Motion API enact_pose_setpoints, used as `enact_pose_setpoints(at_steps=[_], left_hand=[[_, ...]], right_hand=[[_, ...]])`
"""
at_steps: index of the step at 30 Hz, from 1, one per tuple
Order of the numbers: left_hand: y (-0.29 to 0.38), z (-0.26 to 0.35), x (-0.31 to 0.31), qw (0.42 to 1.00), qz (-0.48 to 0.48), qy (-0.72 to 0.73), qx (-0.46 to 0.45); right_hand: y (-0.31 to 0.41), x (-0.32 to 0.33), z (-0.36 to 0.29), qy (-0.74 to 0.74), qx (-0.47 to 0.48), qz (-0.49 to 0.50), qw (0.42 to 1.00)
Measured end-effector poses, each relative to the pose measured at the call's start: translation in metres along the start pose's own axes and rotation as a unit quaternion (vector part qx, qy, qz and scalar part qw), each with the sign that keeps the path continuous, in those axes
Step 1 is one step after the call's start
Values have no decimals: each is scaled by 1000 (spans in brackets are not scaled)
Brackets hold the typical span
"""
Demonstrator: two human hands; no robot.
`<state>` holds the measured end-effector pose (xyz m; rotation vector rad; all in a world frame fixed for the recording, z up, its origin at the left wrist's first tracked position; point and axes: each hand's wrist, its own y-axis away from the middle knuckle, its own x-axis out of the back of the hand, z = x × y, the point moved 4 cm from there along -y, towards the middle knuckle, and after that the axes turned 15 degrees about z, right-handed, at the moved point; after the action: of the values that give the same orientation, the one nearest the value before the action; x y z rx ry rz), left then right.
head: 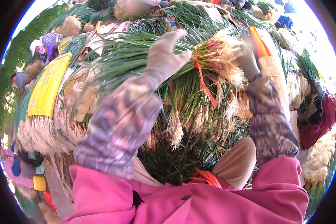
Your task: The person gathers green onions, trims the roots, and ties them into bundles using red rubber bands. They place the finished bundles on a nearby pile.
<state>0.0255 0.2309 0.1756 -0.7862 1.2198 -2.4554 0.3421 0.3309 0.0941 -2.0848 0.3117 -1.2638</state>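
A bundle of green onions lies across in front of me, its roots to the right and its long leaves to the left. A red tie strip circles the stems, with a loose end hanging down. My left hand, in a pale knit glove, is over the leaves, thumb and fingers apart. Beside the pale roots is my right hand, gloved and blurred; its fingers cannot be made out. Below the bundle, loose green onions hang with roots downward.
More red strips lie at my lap. A yellow printed sack covers stacked onions on the left. To the right stands a long pale board or package with a red and yellow end. Several people work around, including one in maroon.
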Motion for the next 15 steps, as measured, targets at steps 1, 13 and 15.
enact_pose_setpoints(at_steps=[1,13,15], left_hand=[[12,6,23,992,85,91,20],[158,27,14,453,72,686,565],[184,33,19,441,76,706,549]], right_hand=[[-23,3,-8,39,58,-15,997],[118,105,-306,-302,52,-185,934],[174,118,-317,-201,215,-369,882]])
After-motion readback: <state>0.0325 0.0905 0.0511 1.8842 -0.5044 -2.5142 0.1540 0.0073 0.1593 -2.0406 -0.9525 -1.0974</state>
